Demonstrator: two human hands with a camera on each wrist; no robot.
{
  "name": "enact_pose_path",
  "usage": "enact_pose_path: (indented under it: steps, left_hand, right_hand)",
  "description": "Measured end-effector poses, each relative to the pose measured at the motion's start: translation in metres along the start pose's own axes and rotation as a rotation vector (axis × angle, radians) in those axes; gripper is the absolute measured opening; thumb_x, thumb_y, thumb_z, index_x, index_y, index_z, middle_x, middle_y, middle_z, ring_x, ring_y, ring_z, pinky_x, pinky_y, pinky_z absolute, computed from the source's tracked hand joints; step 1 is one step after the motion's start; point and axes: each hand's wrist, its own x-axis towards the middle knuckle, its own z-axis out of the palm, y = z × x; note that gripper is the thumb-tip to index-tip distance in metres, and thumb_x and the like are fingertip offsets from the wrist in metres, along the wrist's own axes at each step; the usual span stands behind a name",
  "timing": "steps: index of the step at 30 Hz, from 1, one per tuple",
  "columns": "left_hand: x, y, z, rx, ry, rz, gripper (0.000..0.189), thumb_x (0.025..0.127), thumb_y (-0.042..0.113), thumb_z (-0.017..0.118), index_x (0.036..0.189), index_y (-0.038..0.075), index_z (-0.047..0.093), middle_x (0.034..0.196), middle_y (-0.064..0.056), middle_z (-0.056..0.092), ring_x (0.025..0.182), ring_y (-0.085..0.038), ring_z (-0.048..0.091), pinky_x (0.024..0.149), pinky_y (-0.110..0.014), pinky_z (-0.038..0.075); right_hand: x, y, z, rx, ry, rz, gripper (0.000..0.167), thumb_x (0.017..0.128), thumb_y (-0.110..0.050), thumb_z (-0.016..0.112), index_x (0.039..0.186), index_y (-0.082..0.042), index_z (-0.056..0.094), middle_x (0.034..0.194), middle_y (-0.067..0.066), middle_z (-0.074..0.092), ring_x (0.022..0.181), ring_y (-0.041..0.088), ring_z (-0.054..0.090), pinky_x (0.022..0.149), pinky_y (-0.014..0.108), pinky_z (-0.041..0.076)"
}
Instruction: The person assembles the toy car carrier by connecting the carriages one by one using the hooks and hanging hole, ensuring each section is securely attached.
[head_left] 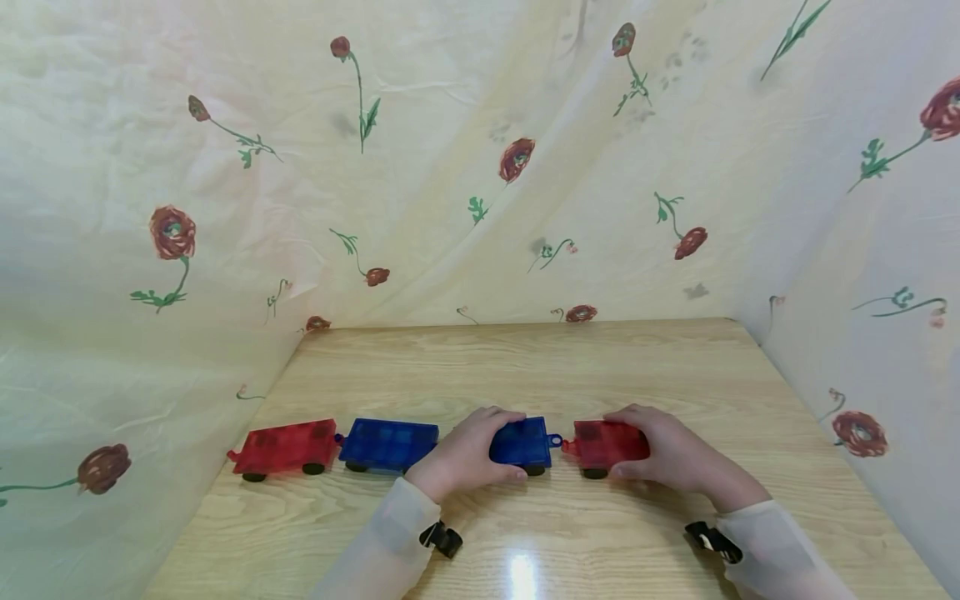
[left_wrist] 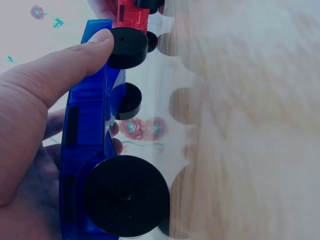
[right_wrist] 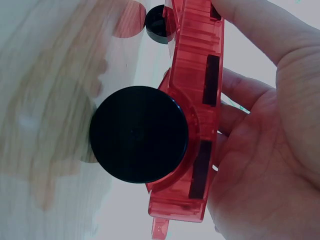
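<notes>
My left hand [head_left: 468,454] grips a see-through blue toy train car [head_left: 525,442] across its sides, thumb near a front wheel in the left wrist view. Over on the right, my right hand [head_left: 671,458] holds a red toy train car [head_left: 600,443] the same way; its black wheel [right_wrist: 140,135] fills the middle of the right wrist view. Between these cars, the blue one's ring [head_left: 555,440] lies close to the red one's hook [head_left: 569,447]; whether they are linked I cannot tell. Part of each held car is hidden by the hand in the head view.
Left of my hands stand another blue car [head_left: 390,443] and another red car [head_left: 288,446], end to end with their couplings meeting. All are on a wood-grain table [head_left: 525,358]. Flower-printed cloth [head_left: 450,167] encloses the table at the back and both sides.
</notes>
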Motion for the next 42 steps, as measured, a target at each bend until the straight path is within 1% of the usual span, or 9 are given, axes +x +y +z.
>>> enact_pose_path:
  steps: [4,10,13,20,30,42]
  left_hand:
    - [0.001,-0.0002,0.0007,-0.01,0.003,0.017,0.086,0.086,0.057,0.082,0.159,0.03,0.046,0.157,0.006,0.047,0.147,-0.022,0.043,0.116,-0.049,0.042]
    - [0.0025,0.0005,0.0012,-0.009,0.005,0.025,0.086,0.086,0.058,0.081,0.16,0.031,0.045,0.157,0.008,0.046,0.148,-0.022,0.041,0.116,-0.049,0.041]
    - [0.0035,0.0013,0.0015,-0.011,0.007,0.036,0.086,0.086,0.057,0.081,0.16,0.031,0.045,0.157,0.008,0.046,0.147,-0.022,0.041,0.116,-0.049,0.042]
    - [0.0036,0.0018,0.0038,-0.016,0.006,0.059,0.084,0.088,0.054,0.081,0.159,0.03,0.046,0.158,0.009,0.046,0.148,-0.022,0.04,0.115,-0.05,0.042]
    - [0.0022,0.0051,0.0034,-0.029,-0.001,0.05,0.081,0.089,0.052,0.081,0.158,0.03,0.047,0.157,0.009,0.047,0.146,-0.021,0.042,0.115,-0.05,0.043]
    - [0.0026,0.0047,0.0049,0.005,-0.001,0.064,0.081,0.089,0.051,0.082,0.159,0.03,0.046,0.158,0.009,0.046,0.147,-0.022,0.042,0.114,-0.049,0.043]
  right_hand:
    - [0.0009,-0.0034,0.0016,-0.008,0.004,-0.007,0.08,0.079,-0.042,0.094,0.143,-0.007,0.062,0.129,0.005,0.065,0.106,0.022,0.059,0.086,0.045,0.053]
    - [0.0029,-0.0083,0.0033,-0.028,0.009,0.002,0.083,0.078,-0.047,0.093,0.144,-0.008,0.061,0.134,0.01,0.063,0.108,0.025,0.059,0.086,0.046,0.054]
    - [0.0029,-0.0082,0.0038,-0.034,0.01,0.013,0.083,0.078,-0.048,0.093,0.144,-0.009,0.061,0.135,0.011,0.063,0.109,0.026,0.059,0.086,0.047,0.054]
    - [0.0031,-0.0062,0.0056,-0.036,0.017,0.008,0.083,0.078,-0.048,0.093,0.144,-0.009,0.061,0.133,0.01,0.063,0.108,0.025,0.059,0.084,0.046,0.054]
    - [0.0022,-0.007,0.0087,-0.044,0.01,0.024,0.082,0.077,-0.049,0.093,0.144,-0.011,0.062,0.135,0.011,0.063,0.112,0.029,0.059,0.086,0.05,0.056]
    - [0.0014,-0.0067,0.0083,-0.042,0.013,0.013,0.083,0.077,-0.049,0.093,0.144,-0.01,0.062,0.135,0.011,0.063,0.111,0.027,0.059,0.084,0.048,0.056]
